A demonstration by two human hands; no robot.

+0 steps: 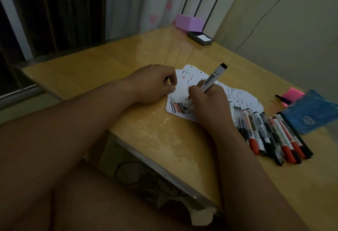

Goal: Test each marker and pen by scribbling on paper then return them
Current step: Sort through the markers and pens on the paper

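Table (109, 62), dim light. Paper (180, 92) lies mid-table, ragged in outline. Left hand (153, 84) sits on its left edge, fingers curled, pinching the sheet to steady it. Right hand (206, 106) grasps a marker (212, 79) in a writing grip, tip down on a dense black-and-red scribble patch at the paper's near-left end. Marker tilted: long axis runs from the tip, low toward the near-left, up to the black tail end, high toward the far-right corner. Row of markers and pens (270, 134) lies side by side just right of the writing arm, toward the table's right edge, red and black ends pointing to the near edge. Blue pouch (311, 112) beyond them. Judgement: well under way, since short test marks cover much of the sheet. Which ones in the row are done, cannot tell. Left to do: finish this one, return it, test any others.
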